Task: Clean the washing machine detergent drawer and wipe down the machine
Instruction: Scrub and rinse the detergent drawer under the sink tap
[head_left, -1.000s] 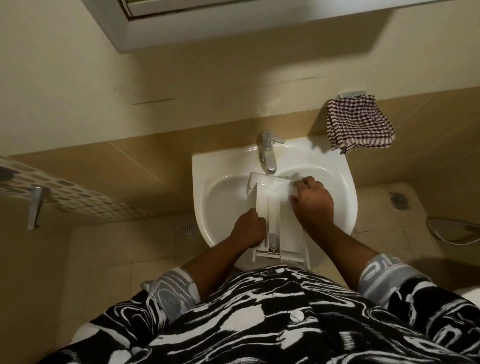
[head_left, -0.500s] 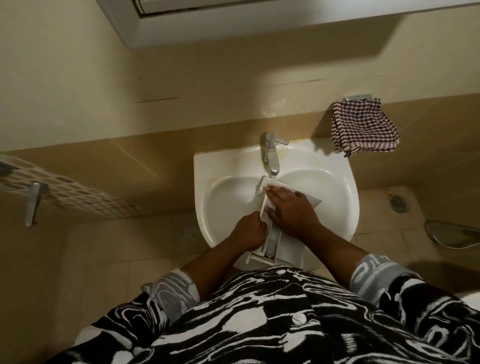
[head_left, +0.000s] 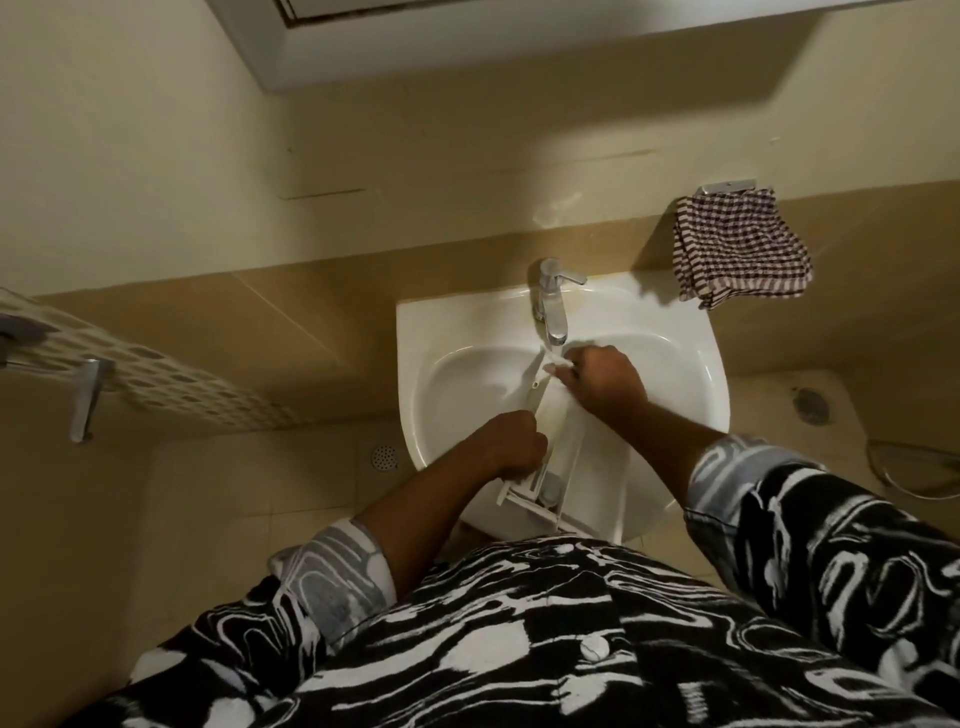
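Your left hand grips the white plastic detergent drawer near-side, right hand clasps its far end under the chrome tap; washing seemingly under way, machine wipe-down apparently pending.

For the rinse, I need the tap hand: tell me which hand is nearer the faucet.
Right. The right hand holds the detergent drawer at its far end, just below the faucet. The left hand grips the drawer's left side, nearer the front rim of the sink.
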